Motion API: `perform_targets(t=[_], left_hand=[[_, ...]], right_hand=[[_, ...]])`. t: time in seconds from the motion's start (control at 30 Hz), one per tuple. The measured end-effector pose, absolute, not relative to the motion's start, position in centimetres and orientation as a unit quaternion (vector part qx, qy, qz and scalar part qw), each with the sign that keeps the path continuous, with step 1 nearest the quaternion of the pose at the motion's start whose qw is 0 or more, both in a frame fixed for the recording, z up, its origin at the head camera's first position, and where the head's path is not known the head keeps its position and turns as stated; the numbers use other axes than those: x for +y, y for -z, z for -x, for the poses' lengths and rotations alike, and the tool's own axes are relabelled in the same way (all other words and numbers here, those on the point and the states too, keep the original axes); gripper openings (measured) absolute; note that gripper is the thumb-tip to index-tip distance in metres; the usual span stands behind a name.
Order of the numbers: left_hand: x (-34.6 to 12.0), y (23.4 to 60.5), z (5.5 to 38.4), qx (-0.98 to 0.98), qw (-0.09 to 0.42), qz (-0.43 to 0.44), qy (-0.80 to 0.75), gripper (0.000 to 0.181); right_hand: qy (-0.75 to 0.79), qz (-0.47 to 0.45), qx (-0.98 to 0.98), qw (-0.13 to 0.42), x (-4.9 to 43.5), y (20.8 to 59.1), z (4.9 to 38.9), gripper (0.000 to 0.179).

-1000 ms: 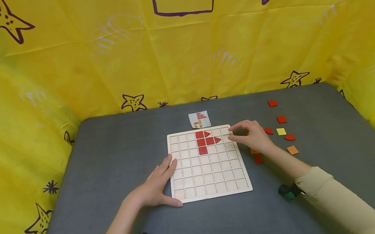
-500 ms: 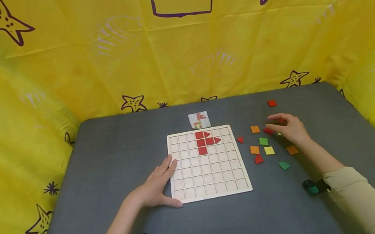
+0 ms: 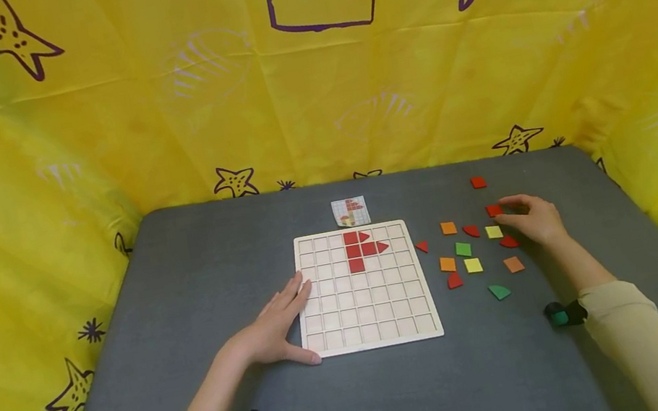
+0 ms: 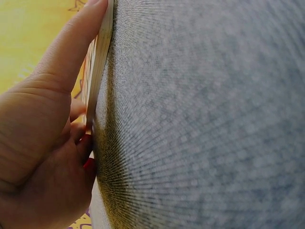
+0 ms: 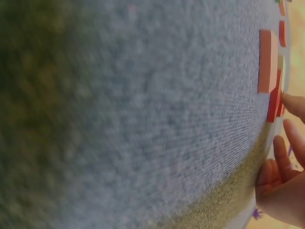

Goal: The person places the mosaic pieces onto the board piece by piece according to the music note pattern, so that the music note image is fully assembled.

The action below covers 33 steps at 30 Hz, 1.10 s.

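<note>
My left hand (image 3: 269, 335) rests along the left edge of a pale wooden grid board (image 3: 367, 315), thumb at its front corner and fingertips over the rim. In the left wrist view the thumb (image 4: 71, 43) lies against the board's side (image 4: 99, 71). Several red square tiles (image 3: 353, 252) and two red pointed ones (image 3: 382, 247) sit in the upper cells. My right hand (image 3: 536, 219) is at a red square tile (image 3: 493, 210) on the table, thumb and index fingertips apart at its right side. In the right wrist view the fingers (image 5: 281, 155) are spread and loosely bent.
A small printed pattern card (image 3: 350, 211) lies behind the board. Loose tiles lie right of it, among them an orange square (image 3: 448, 228), a green square (image 3: 463, 249), a yellow square (image 3: 473, 265) and a green rounded piece (image 3: 499, 291). Yellow cloth (image 3: 311, 106) surrounds the grey table (image 3: 231, 252).
My right hand has moved from the board's upper right edge rightward over the loose tiles to the red square, uncovering several tiles. The left hand and the tiles on the board stay in place.
</note>
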<state>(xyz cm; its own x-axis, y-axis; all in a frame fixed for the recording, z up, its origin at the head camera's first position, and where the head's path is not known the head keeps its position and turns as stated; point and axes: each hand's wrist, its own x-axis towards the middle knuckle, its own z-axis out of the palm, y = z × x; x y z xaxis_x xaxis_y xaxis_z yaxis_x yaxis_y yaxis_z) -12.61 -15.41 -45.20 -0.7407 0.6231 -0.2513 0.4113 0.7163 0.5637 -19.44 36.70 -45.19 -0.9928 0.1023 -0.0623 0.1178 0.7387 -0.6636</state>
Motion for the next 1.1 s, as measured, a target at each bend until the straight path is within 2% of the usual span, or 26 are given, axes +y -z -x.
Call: perform_targets(t=[0.37, 0.7, 0.93, 1.1], left_hand=[[-15.4, 45.2, 12.6, 0.900, 0.218, -0.286, -0.245, 0.122], [-15.4, 45.2, 12.6, 0.899, 0.221, -0.284, -0.248, 0.123], [-15.4, 45.0, 12.5, 0.899, 0.217, -0.290, -0.246, 0.121], [-15.4, 44.9, 12.4, 0.897, 0.216, -0.292, -0.252, 0.120]], right_hand=[[0.310, -0.049, 0.949, -0.003, 36.9, 45.5, 19.9, 0.048], [0.317, -0.072, 0.946, -0.015, 36.2, 45.5, 19.5, 0.050], [0.372, -0.086, 0.924, -0.006, 34.0, 44.9, 18.9, 0.062], [0.413, -0.069, 0.908, 0.003, 31.3, 44.5, 18.5, 0.060]])
